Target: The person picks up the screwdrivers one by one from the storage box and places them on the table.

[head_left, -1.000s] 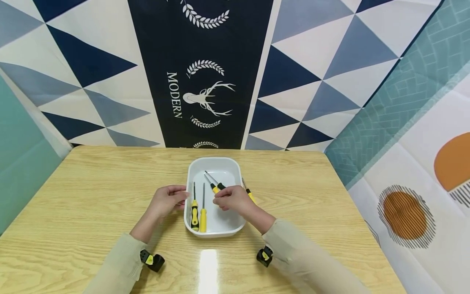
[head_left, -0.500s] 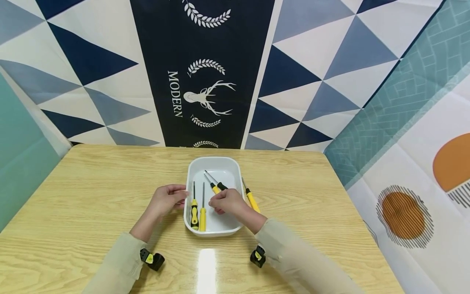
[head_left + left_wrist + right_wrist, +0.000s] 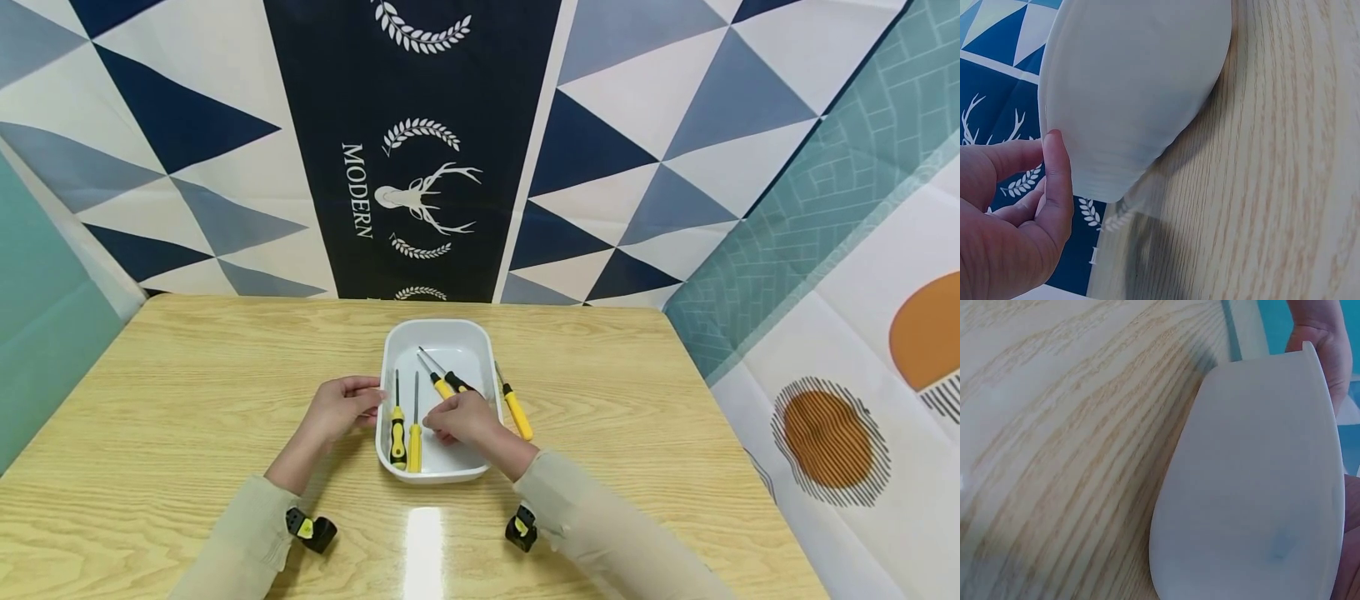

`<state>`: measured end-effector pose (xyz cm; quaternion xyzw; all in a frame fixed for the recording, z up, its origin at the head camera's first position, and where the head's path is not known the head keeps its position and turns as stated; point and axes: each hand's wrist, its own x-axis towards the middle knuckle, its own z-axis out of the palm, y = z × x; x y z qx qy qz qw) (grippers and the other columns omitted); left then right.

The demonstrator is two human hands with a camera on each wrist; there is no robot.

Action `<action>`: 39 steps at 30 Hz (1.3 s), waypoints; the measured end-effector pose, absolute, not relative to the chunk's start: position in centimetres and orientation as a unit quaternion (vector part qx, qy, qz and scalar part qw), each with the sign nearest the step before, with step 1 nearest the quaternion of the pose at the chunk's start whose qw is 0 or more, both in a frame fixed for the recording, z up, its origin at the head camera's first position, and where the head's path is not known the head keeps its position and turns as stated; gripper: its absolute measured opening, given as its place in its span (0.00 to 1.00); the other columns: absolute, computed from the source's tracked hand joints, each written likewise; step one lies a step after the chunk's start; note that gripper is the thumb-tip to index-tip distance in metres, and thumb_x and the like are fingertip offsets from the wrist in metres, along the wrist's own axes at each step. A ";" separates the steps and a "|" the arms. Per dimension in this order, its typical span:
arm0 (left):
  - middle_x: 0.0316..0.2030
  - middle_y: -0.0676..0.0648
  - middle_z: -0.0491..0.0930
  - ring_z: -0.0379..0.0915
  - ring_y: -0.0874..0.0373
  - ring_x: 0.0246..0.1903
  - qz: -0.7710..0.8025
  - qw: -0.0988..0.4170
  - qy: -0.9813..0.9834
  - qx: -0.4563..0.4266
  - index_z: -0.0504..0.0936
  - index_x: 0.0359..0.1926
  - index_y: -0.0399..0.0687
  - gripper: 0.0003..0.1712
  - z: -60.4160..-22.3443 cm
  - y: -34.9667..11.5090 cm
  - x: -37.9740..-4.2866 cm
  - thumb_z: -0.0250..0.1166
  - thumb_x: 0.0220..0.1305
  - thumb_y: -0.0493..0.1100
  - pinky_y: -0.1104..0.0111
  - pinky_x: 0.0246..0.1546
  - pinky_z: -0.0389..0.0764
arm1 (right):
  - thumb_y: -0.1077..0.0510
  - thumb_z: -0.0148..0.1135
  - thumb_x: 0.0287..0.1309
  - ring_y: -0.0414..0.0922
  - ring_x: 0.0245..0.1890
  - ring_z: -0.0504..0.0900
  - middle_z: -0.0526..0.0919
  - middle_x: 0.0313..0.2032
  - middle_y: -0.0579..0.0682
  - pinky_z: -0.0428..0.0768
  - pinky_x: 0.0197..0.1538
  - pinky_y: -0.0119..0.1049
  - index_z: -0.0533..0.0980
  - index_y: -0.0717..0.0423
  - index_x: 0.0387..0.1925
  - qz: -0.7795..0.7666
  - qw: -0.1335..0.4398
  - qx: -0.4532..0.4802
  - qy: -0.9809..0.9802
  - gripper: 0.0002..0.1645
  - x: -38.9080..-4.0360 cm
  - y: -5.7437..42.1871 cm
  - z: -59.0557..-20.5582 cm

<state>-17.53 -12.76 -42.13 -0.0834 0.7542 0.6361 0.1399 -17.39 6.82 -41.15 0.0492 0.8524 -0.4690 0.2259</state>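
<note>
The right hand [image 3: 463, 418] slid left and a little nearer across the white tray [image 3: 442, 478], bringing its fingertips closer to the straight-lying yellow screwdriver [image 3: 415, 446] on the left. Its sleeve [image 3: 592, 512] followed leftward, and so did the black wrist camera [image 3: 521, 527]. With that arm shifted, the screwdriver outside the tray [image 3: 517, 414] came out of cover on the right, its yellow handle bared to the near end. Inside, more handle emerged on both slanting screwdrivers, the yellow-handled one [image 3: 441, 386] and the black-handled one [image 3: 456, 382] just right of it.
</note>
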 end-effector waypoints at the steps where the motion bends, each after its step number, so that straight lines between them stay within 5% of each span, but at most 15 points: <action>1: 0.41 0.40 0.75 0.75 0.63 0.28 0.637 0.139 0.754 -0.083 0.70 0.53 0.37 0.22 -42.2 -12.8 -17.5 0.58 0.58 0.41 0.68 0.34 0.82 | 0.55 0.65 0.44 0.42 0.24 0.79 0.82 0.24 0.52 0.81 0.30 0.33 0.80 0.57 0.28 -0.470 0.226 0.049 0.852 0.09 -17.4 6.8 -41.2; 39: 0.42 0.41 0.74 0.75 0.63 0.28 0.639 0.145 0.750 -0.088 0.70 0.54 0.38 0.23 -42.3 -12.8 -17.6 0.59 0.58 0.42 0.69 0.34 0.82 | 0.52 0.66 0.43 0.40 0.20 0.77 0.81 0.21 0.51 0.78 0.24 0.30 0.80 0.57 0.24 -0.459 0.238 0.059 0.854 0.11 -16.9 6.1 -41.9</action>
